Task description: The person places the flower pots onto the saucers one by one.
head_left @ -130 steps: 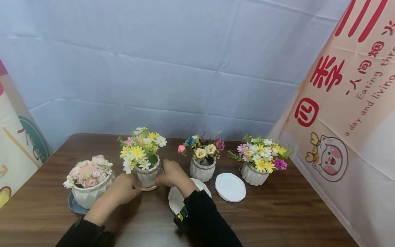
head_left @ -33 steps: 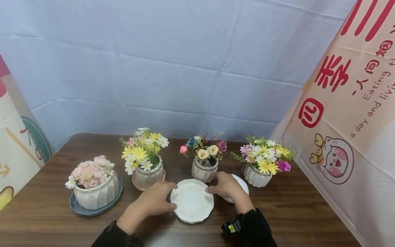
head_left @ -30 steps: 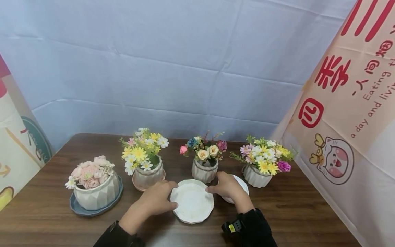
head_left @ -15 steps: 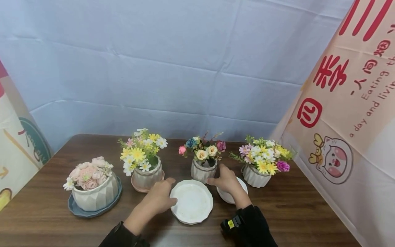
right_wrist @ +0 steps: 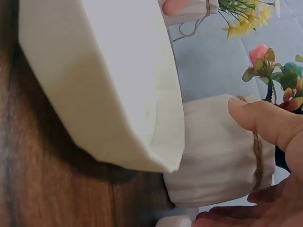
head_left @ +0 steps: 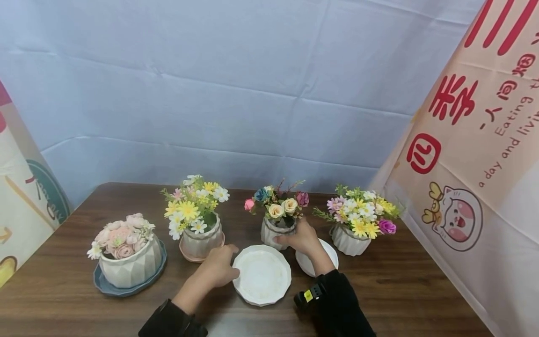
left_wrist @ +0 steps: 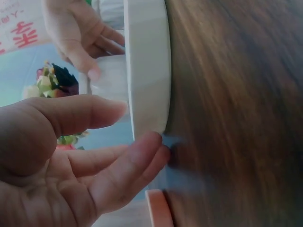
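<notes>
In the head view, my left hand (head_left: 216, 267) is at the left edge of a white, many-sided saucer (head_left: 262, 276). The left wrist view has its fingertips at the saucer's rim (left_wrist: 149, 71), the thumb apart from the fingers. My right hand (head_left: 305, 238) holds a small white ribbed flower pot (head_left: 271, 230) of artificial roses, which stands just behind the saucer. Its thumb lies on the front of the pot (right_wrist: 213, 151) near the twine, and the other fingers reach round the far side, partly hidden.
A smaller white saucer (head_left: 306, 266) lies partly under my right forearm. Farther right stands a pot of mixed flowers (head_left: 349, 241). To the left are a daisy pot (head_left: 202, 241) on a pink saucer (head_left: 189, 255) and a wide pot (head_left: 130, 267) on a blue saucer (head_left: 120, 290).
The daisy pot, gripped by both hands earliest, now stands released on its pink saucer. My hands moved to the white saucer; then the right hand went from its edge to the rose pot.
</notes>
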Tool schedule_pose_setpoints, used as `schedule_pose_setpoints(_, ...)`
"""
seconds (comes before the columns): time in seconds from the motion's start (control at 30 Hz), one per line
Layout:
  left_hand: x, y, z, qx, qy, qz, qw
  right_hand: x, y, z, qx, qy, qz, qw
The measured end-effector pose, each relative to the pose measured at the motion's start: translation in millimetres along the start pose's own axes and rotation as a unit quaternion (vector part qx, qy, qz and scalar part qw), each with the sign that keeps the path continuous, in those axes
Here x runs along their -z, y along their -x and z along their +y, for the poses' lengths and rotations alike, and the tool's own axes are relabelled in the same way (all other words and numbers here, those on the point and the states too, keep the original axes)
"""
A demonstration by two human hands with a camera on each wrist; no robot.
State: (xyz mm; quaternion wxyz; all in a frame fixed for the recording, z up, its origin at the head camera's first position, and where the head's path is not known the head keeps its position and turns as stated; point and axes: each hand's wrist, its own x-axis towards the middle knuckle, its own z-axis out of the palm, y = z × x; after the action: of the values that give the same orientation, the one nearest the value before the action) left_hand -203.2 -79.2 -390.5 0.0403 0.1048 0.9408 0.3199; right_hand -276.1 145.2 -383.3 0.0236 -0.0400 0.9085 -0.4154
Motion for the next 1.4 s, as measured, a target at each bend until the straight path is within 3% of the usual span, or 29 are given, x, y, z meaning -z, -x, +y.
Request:
schedule_pose_setpoints(0.2,-2.1,-2.2,-4.0,0.006,0.013,0.0,0.9999,-4.6,-3.6,-1.8,0.017,-0.01,0.007,1.0)
schedule_pose_setpoints(0.73,-6.4,-4.3,-5.0,0.021,0.071,-0.009,0.9972,-5.6,-6.0,-0.1,0.007,-0.018,0.009,1.0)
schedule_pose_setpoints(1.17,-6.0,-6.2,-4.8,0.027,0.069,-0.019,0.9971,-5.4,-6.6,-0.1,-0.003,-0.012,0.006,1.0)
schedule_pose_setpoints(1.4,-5.6,-4.4,-3.6,0.02,0.064,-0.008,0.9977,-5.2,-6.2,-0.9,-0.004,-0.007,0.009,1.0)
